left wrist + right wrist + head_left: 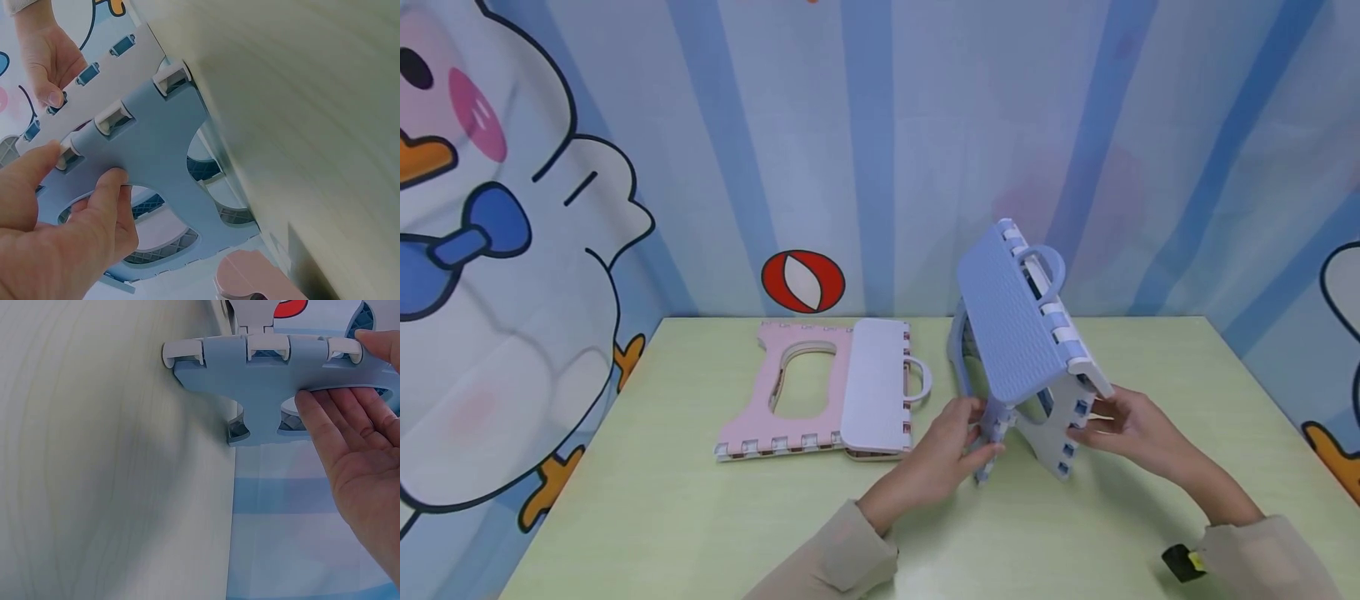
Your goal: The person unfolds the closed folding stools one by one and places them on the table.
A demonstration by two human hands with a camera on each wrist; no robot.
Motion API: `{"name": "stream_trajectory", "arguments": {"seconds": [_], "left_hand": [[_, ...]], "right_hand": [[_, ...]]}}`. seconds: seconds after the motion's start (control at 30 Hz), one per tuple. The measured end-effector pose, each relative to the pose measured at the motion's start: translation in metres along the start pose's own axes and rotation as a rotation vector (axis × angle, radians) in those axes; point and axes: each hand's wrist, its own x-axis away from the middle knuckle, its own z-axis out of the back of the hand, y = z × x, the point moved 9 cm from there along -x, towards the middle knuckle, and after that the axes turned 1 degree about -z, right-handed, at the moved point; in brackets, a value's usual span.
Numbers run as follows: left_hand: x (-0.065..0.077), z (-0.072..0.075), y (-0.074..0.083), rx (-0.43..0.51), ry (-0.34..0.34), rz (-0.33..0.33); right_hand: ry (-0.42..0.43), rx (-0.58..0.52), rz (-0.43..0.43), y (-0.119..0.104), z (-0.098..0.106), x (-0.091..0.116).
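A blue and white folding step stool [1011, 317] stands tilted on the table, its textured seat halves peaked like a roof and its legs partly spread. A loop handle [1051, 271] sticks up from its top. My left hand [936, 458] grips the edge of the near left leg panel; the left wrist view shows its thumb on the hinge edge and fingers [112, 187] at the cut-out. On the other side, my right hand [1138, 429] holds the right leg panel, with its fingers reaching into the opening [334, 419].
To the left, a pink and lilac folding stool [876, 383] lies flat on the pale green table [647, 500], its loop handle facing right. Behind the table hangs a striped blue cloth [925, 150] with cartoon figures. A small black object [1183, 563] is beside the right sleeve.
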Motion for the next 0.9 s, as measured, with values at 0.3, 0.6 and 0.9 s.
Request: {"name": "stream_trajectory", "arguments": {"seconds": [0.3, 0.6, 0.9], "left_hand": [[0.0003, 0.0005, 0.0007, -0.012, -0.002, -0.005], [0.0005, 0.0003, -0.0006, 0.016, -0.007, -0.015], [0.0007, 0.0009, -0.0001, 0.006, -0.01, -0.014]], "right_hand": [[0.004, 0.0, 0.0, 0.0008, 0.0013, 0.0014], [0.001, -0.015, -0.002, 0.002, 0.003, 0.0031], [-0.002, -0.007, 0.016, 0.003, 0.0047, 0.0041]]}}
